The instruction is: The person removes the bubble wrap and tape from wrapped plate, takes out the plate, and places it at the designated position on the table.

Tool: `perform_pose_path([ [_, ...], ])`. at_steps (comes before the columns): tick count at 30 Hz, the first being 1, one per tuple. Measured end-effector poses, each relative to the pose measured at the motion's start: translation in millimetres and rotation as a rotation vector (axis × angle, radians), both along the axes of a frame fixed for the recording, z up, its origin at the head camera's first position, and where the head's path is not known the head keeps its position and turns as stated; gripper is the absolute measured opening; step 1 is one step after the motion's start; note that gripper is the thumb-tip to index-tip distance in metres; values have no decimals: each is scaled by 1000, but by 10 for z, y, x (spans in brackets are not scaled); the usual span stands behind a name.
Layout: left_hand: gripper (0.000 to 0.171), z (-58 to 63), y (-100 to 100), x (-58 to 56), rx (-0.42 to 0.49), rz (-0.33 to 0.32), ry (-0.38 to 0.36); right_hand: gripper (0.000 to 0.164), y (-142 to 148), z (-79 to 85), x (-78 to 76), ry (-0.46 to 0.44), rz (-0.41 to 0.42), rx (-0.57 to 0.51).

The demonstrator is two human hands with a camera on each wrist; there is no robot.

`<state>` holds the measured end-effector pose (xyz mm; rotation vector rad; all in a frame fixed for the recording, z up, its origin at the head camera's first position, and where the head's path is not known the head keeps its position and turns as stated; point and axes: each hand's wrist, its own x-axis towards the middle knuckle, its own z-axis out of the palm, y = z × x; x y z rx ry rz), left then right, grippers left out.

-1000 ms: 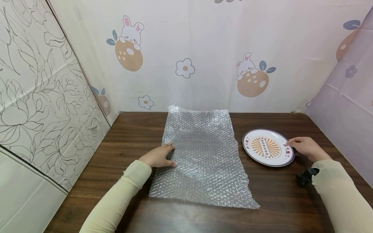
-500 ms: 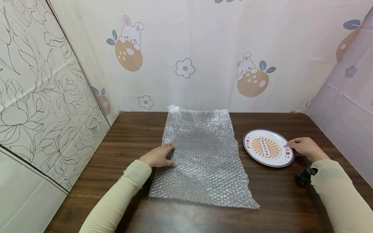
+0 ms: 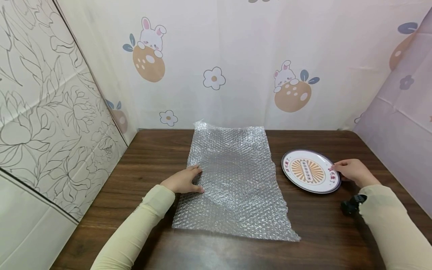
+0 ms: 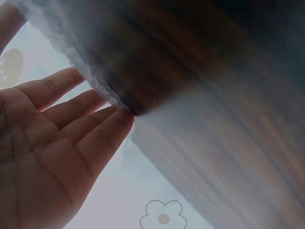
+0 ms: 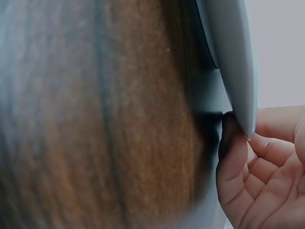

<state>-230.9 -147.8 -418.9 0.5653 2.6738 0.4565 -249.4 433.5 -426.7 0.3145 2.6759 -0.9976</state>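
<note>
A sheet of clear bubble wrap (image 3: 233,187) lies flat in the middle of the head view. On its left edge rests my left hand (image 3: 182,181), thumb and fingers spread; in the left wrist view the fingertips (image 4: 121,119) touch the wrap's edge (image 4: 102,88). To the right is a round white plate (image 3: 310,171) with a dark rim, an orange sunburst and red characters. My right hand (image 3: 354,171) pinches the plate's right rim. Seen from the right wrist, the plate (image 5: 236,62) stands edge-on between thumb and fingers, its rim slightly raised off the table on that side.
Both things are on a dark brown wooden table (image 3: 148,157). A patterned curtain (image 3: 216,45) hangs behind it, and a panel with line-drawn flowers (image 3: 57,112) stands at the left. Below my right wrist sits a small black wrist camera (image 3: 352,205).
Almost nothing differs. The plate and my right hand have shifted very slightly; my left hand and the bubble wrap stay put.
</note>
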Motion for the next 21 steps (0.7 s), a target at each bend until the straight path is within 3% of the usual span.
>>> perform_pose_path([
  [14, 83, 26, -24, 12, 42, -6, -1, 53, -65, 35, 47, 93, 17, 48],
  [21, 84, 8, -44, 5, 49, -6, 18, 57, -179, 112, 74, 187, 5, 188],
])
